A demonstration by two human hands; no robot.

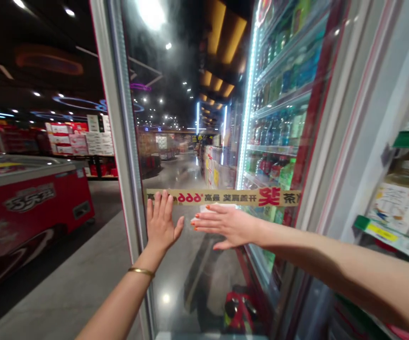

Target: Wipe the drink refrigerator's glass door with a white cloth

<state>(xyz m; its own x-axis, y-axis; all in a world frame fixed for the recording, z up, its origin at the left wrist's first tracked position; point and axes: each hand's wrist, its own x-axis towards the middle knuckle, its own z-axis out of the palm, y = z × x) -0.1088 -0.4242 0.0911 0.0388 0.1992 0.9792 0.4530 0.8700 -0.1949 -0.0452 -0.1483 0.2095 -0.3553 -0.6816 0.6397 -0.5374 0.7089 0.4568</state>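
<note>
On upright glass door point(176, 118) | left hand point(160, 224) points up | right hand point(225, 224) leftward

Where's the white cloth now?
Head view, centre: the white cloth lies under the right hand against the glass door, below the tan banner, right of the left hand.

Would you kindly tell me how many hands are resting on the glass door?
2. The left hand lies flat, fingers up, by the left frame of the glass door; the right hand is beside it, fingers pointing left, under the yellow banner strip. No others show.
</note>
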